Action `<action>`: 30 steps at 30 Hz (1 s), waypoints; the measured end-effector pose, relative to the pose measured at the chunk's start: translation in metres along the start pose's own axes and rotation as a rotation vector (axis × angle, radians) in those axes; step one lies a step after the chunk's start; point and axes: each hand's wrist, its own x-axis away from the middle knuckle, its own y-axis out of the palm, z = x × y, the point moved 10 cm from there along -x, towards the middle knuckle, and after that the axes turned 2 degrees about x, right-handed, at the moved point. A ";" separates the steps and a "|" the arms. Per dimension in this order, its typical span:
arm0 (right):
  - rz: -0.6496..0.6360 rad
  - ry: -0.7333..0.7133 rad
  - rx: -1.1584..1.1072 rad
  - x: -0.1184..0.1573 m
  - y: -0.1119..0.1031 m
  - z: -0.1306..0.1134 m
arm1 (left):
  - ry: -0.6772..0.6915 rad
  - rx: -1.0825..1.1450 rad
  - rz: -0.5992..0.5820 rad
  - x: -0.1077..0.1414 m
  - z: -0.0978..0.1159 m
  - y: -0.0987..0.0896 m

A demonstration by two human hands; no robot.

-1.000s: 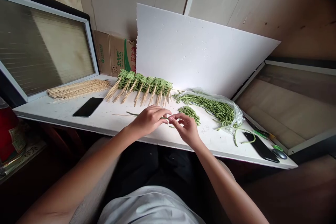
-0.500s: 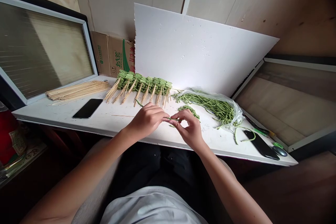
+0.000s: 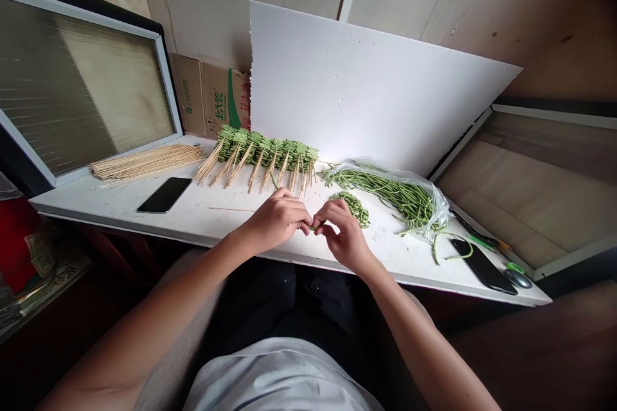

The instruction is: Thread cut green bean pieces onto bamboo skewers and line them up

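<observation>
My left hand is closed around a long green bean, whose tip sticks up behind the knuckles. Close beside it, my right hand pinches the bean's other end, and only a short bit of green shows between the fingertips. Behind my right hand lies a small heap of cut bean pieces. A single bamboo skewer rests on the white table left of my left hand. Farther back are stacked skewers of threaded beans, their bare sticks pointing toward me.
A bundle of bare skewers and a phone lie at left. Long beans in a clear plastic bag, another phone and a dark round object are at right. A white foam board leans behind.
My hands have drawn the bean between them nearly out of sight, with the fingertips now lower. The bean's free tip behind my left hand has swung right and more upright. The view shifted slightly.
</observation>
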 end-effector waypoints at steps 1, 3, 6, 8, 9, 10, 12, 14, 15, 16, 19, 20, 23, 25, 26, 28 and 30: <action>-0.021 -0.007 -0.009 0.000 0.001 -0.001 | 0.000 0.000 -0.009 0.001 -0.003 0.000; -0.057 -0.020 -0.036 -0.001 0.000 -0.005 | -0.012 -0.022 -0.008 0.002 -0.012 -0.007; -0.035 -0.019 -0.070 -0.004 -0.011 -0.005 | -0.084 -0.067 0.053 0.007 -0.033 -0.032; 0.016 0.005 -0.043 -0.005 -0.019 0.007 | -0.129 -0.079 0.096 0.010 -0.044 -0.047; 0.039 0.028 -0.008 -0.004 -0.022 0.018 | -0.147 -0.074 0.108 0.011 -0.047 -0.052; 0.053 0.056 0.041 -0.002 -0.022 0.031 | -0.155 -0.065 0.118 0.012 -0.049 -0.054; 0.066 0.140 0.154 0.006 -0.018 0.065 | -0.157 -0.040 0.123 0.012 -0.050 -0.051; 0.001 0.231 0.230 0.016 -0.003 0.101 | -0.162 -0.026 0.114 0.012 -0.051 -0.043; -0.046 0.265 0.242 0.022 0.005 0.116 | -0.171 -0.025 0.103 0.013 -0.053 -0.039; -0.087 0.298 0.240 0.027 0.013 0.128 | -0.185 -0.027 0.091 0.013 -0.055 -0.034; -0.167 0.355 0.208 0.038 0.029 0.145 | -0.234 -0.033 0.054 0.015 -0.062 -0.026; -0.191 0.359 0.191 0.040 0.033 0.145 | -0.251 -0.038 0.040 0.016 -0.063 -0.024; -0.228 0.390 0.123 0.042 0.037 0.144 | -0.316 -0.048 -0.025 0.018 -0.067 -0.020; -0.211 0.436 0.075 0.043 0.034 0.147 | -0.352 -0.040 -0.076 0.021 -0.068 -0.016; -0.197 0.454 0.056 0.043 0.032 0.149 | -0.361 -0.033 -0.097 0.022 -0.068 -0.014; -0.170 0.471 0.014 0.041 0.028 0.150 | -0.360 -0.025 -0.118 0.023 -0.068 -0.012; -0.127 0.487 -0.061 0.037 0.022 0.149 | -0.332 -0.018 -0.103 0.022 -0.066 -0.011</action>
